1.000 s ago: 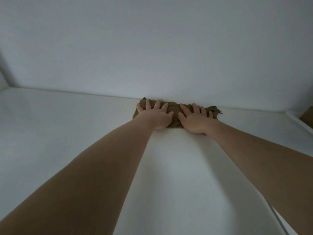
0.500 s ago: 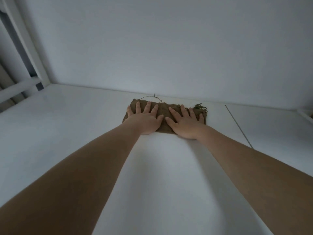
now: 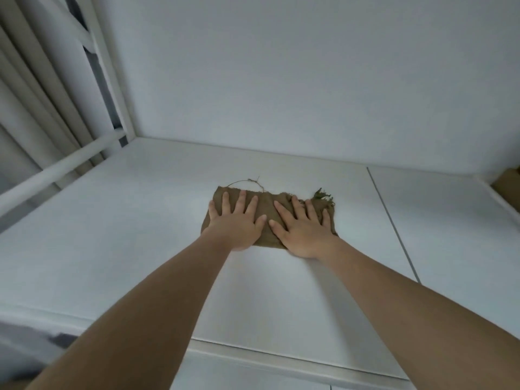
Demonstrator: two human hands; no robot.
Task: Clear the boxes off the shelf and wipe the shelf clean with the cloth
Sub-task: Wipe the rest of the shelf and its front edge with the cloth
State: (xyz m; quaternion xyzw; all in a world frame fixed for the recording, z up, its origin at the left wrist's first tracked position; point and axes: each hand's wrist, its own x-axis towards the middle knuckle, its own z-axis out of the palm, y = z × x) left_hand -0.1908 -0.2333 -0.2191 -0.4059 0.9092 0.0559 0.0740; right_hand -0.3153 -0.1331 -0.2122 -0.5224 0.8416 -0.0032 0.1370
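Both hands lie flat, fingers spread, side by side on the brown cloth (image 3: 270, 213): left hand (image 3: 236, 222), right hand (image 3: 305, 230). The cloth lies under both palms on the white shelf (image 3: 140, 220). Since a second ago it has come back from the rear wall and slid left. Judgement: wiping stroke under way, boxes already off this stretch. A brown box (image 3: 508, 185) sits far right of the right hand.
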